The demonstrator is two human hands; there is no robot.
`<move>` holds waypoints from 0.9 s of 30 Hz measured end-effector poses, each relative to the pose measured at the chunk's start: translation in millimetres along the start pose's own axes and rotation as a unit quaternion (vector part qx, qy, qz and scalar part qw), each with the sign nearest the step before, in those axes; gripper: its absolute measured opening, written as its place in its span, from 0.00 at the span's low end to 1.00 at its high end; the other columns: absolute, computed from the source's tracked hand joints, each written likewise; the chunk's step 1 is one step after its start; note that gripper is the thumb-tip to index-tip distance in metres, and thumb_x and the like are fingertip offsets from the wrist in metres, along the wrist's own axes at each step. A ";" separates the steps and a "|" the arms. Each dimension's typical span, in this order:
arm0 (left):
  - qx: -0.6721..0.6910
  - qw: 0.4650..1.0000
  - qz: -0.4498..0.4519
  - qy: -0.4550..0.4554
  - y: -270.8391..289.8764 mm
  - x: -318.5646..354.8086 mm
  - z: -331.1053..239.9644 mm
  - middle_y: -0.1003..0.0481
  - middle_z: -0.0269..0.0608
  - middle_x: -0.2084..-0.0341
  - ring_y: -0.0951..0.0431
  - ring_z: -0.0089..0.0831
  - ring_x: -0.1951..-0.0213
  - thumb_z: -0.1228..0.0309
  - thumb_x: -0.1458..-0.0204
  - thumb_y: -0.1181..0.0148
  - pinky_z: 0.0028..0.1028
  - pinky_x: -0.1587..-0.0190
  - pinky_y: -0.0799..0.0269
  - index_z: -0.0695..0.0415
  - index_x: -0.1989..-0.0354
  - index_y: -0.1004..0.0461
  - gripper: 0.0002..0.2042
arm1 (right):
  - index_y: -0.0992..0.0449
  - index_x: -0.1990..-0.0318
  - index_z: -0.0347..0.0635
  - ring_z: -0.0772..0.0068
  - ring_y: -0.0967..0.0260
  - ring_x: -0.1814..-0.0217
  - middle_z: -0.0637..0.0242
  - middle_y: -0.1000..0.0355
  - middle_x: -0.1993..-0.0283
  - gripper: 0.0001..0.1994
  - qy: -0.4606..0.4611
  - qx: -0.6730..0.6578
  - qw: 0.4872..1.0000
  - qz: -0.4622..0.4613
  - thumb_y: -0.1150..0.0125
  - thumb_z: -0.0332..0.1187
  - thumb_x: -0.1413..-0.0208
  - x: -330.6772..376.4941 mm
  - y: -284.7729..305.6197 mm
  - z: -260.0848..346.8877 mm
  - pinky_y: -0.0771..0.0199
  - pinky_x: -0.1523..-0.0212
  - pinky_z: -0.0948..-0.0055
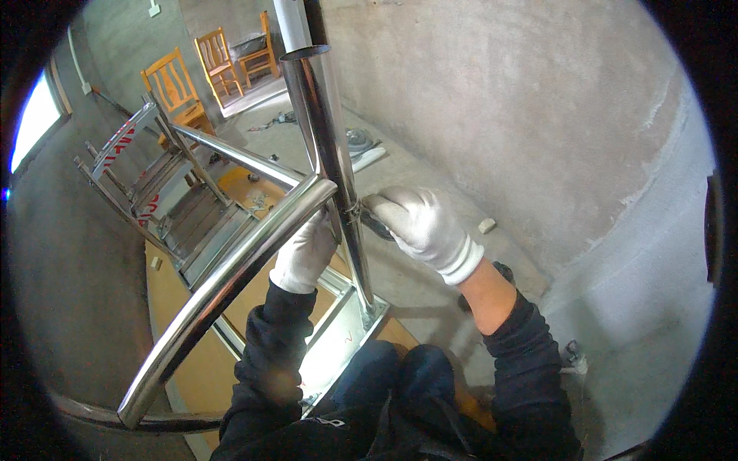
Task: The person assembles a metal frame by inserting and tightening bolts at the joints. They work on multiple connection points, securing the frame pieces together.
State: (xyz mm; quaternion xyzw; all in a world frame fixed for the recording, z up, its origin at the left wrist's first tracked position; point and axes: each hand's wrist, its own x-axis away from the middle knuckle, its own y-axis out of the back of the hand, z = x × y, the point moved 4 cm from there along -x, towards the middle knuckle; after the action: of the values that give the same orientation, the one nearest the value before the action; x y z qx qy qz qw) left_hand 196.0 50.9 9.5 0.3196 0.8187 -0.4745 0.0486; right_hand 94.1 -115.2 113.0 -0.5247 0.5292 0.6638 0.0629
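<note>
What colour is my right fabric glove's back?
The right fabric glove has a white back, clearest in the head view.

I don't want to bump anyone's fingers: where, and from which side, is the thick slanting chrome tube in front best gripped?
Probably around the middle of the slanting tube, coming from its upper-left side. That stretch is round and uncovered, whereas its upper end is crowded by the upright post, the left hand and the right hand.

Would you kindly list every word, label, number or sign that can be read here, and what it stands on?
Red lettering, in two places on the grey metal frame: wording not copied out here.
White mark on the black clothing: too small to read.
Small mark on the pale panel: too small to read.
</note>
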 end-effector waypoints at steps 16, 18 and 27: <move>0.021 0.998 -0.053 0.018 -10.2 2.2 -2.5 0.22 0.34 0.53 0.24 0.25 0.51 0.75 0.42 0.39 0.29 0.44 0.30 0.54 0.49 0.25 0.13 | 0.25 0.58 0.41 0.66 0.28 0.75 0.66 0.31 0.71 0.11 0.049 0.008 0.999 -0.023 0.42 0.30 0.50 -1.9 -4.3 -2.1 0.27 0.77 0.69; 0.008 0.997 -0.070 0.022 -7.0 2.1 -2.1 0.22 0.34 0.53 0.24 0.25 0.52 0.75 0.43 0.39 0.29 0.44 0.30 0.54 0.49 0.25 0.13 | 0.25 0.59 0.40 0.66 0.29 0.75 0.66 0.32 0.72 0.10 0.054 0.008 0.998 -0.016 0.42 0.31 0.49 -2.1 -4.0 -5.5 0.27 0.77 0.69; 0.080 0.995 -0.032 0.047 -8.3 3.9 -3.8 0.22 0.34 0.54 0.24 0.25 0.51 0.76 0.45 0.37 0.26 0.43 0.29 0.54 0.51 0.24 0.13 | 0.25 0.60 0.40 0.64 0.29 0.74 0.65 0.34 0.74 0.09 0.031 -0.026 0.999 -0.011 0.44 0.29 0.49 0.0 -2.8 -4.5 0.27 0.76 0.67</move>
State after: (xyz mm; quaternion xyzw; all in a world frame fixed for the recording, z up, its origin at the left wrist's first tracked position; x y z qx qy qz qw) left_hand 189.0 52.9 16.3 0.3178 0.7893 -0.5245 -0.0306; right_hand 98.7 -117.4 111.6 -0.5521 0.5077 0.6602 0.0401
